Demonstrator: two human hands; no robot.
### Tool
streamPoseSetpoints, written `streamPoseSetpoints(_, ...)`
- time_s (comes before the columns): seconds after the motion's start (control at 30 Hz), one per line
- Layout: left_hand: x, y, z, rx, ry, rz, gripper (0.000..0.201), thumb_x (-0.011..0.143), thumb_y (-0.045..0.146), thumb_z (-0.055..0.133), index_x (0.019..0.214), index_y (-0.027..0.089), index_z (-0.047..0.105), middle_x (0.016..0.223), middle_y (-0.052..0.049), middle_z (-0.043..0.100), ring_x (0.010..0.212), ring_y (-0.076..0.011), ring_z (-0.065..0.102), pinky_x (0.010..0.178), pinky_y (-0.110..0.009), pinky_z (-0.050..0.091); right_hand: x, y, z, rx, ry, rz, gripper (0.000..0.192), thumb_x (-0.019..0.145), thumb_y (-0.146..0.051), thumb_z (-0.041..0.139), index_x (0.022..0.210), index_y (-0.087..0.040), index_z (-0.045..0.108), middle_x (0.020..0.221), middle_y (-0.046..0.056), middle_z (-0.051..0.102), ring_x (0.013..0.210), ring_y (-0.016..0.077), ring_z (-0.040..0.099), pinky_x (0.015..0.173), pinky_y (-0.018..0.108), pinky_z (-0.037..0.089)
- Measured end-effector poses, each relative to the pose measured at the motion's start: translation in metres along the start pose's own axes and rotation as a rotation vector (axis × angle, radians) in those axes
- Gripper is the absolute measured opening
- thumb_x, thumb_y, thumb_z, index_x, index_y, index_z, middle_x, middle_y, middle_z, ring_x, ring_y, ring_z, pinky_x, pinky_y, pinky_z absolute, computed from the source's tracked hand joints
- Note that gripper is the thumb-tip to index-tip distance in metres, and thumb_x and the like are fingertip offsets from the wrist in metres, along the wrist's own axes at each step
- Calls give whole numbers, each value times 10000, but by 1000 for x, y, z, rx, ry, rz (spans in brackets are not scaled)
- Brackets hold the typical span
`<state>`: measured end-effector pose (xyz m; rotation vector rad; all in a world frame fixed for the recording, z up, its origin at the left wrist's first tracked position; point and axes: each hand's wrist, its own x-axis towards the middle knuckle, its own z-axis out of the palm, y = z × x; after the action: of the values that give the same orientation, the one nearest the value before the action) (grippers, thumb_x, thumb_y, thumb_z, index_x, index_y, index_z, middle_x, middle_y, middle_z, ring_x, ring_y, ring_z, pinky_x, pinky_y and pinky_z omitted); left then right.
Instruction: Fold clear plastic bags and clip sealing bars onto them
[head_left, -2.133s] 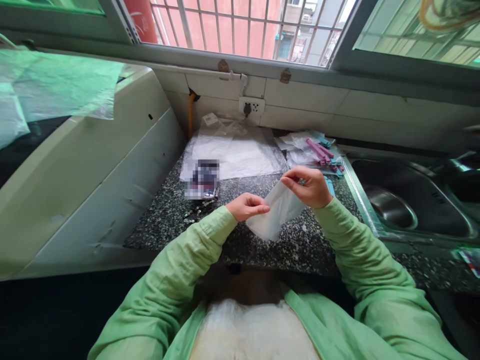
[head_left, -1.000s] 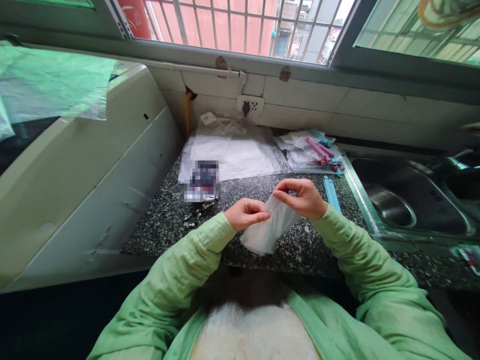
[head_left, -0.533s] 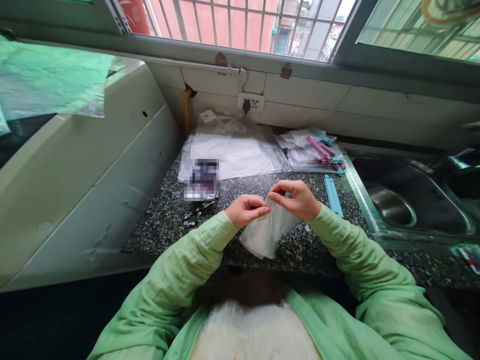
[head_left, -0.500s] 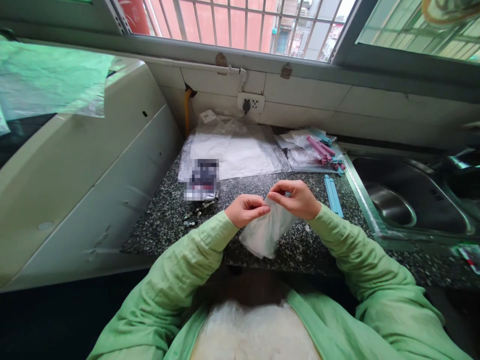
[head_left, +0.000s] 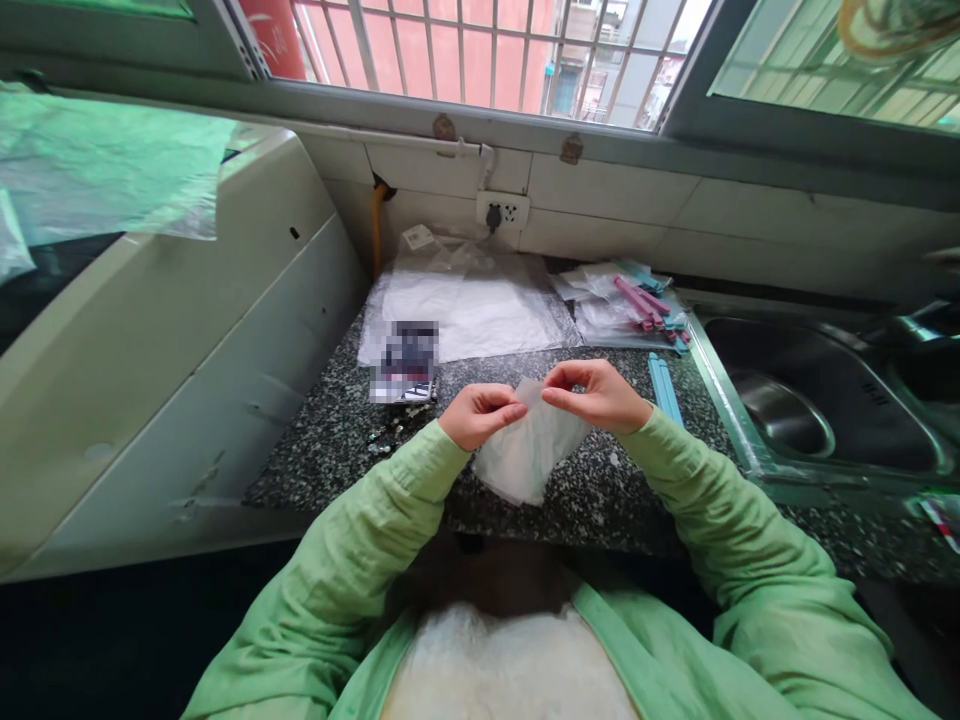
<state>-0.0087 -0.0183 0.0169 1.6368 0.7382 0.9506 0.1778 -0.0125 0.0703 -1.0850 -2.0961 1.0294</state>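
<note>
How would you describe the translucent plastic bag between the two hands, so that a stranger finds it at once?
Start at the dark speckled counter, left of the metal sink. Over its front part, the left hand and right hand pinch the translucent plastic bag. Unlike the larger white plastic packaging lying flat behind, it is held up.

A hand could slide over the desk (head_left: 319,440) between the right hand (head_left: 596,395) and the white bag (head_left: 480,305) behind it, but the gap looks thin from here. 2 blue sticks (head_left: 664,388) lie in the way before the sink (head_left: 718,392). There's room between the blurry pack (head_left: 406,362) and the pale panel (head_left: 225,330).
</note>
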Motion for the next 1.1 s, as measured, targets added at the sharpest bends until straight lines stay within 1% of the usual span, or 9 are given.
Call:
streamPoseSetpoints(0.23, 0, 5, -1, 28, 4, 39, 420, 718, 474, 545, 520, 105, 529, 509, 21, 383, 494, -72, 361, 469, -216, 276, 0, -1, 0, -46, 33, -40, 243, 741, -346, 555, 646, -122, 565, 576, -2, 531, 530, 63, 416, 508, 211, 364)
streamPoseSetpoints(0.47, 0, 3, -2, -8, 3, -8, 443, 689, 519, 555, 527, 108, 524, 522, 14, 402, 512, -82, 378, 484, -222, 295, -2, -3, 0, -83, 39, -61, 204, 741, -305, 554, 649, -124, 573, 574, -1, 544, 531, 66, 431, 508, 205, 370)
streamPoseSetpoints(0.53, 0, 4, -2, -15, 31, -24, 441, 672, 528, 566, 548, 107, 534, 518, 17, 405, 510, -79, 370, 479, -219, 290, -3, -4, 2, -91, 38, -62, 188, 739, -286, 552, 649, -123, 574, 573, -1, 543, 532, 66, 436, 510, 205, 371)
streamPoseSetpoints(0.67, 0, 9, -2, -23, 123, -36, 418, 641, 524, 597, 580, 116, 527, 510, 31, 406, 492, -67, 350, 459, -208, 277, -3, -5, 5, -88, 26, -56, 180, 740, -275, 546, 656, -119, 580, 572, 0, 542, 537, 68, 446, 517, 206, 378)
streamPoseSetpoints(0.8, 2, 11, 0, -24, 197, 34, 375, 646, 485, 614, 592, 121, 542, 529, 22, 450, 506, -74, 382, 478, -213, 307, -2, -4, 9, -83, 10, -51, 185, 740, -281, 544, 657, -120, 580, 571, 0, 545, 531, 65, 443, 513, 205, 377)
streamPoseSetpoints(0.9, 3, 10, 1, 7, 239, 105, 350, 672, 448, 608, 550, 125, 549, 507, 23, 439, 505, -74, 376, 498, -221, 321, -2, -3, 11, -73, -4, -52, 192, 743, -292, 540, 658, -124, 579, 571, -2, 546, 529, 64, 443, 513, 204, 381)
streamPoseSetpoints(1.0, 3, 9, 1, 23, 254, 145, 332, 690, 420, 601, 540, 127, 555, 497, 27, 422, 496, -71, 363, 495, -222, 315, -1, -2, 11, -73, 1, -46, 191, 745, -292, 538, 663, -124, 580, 573, -2, 545, 528, 64, 441, 514, 205, 380)
streamPoseSetpoints(1.1, 3, 8, 1, 27, 257, 156, 318, 700, 400, 596, 543, 127, 558, 499, 28, 416, 494, -69, 361, 491, -220, 310, -1, -1, 12, -76, 13, -40, 193, 743, -294, 541, 659, -123, 578, 568, -6, 537, 526, 63, 435, 508, 203, 372)
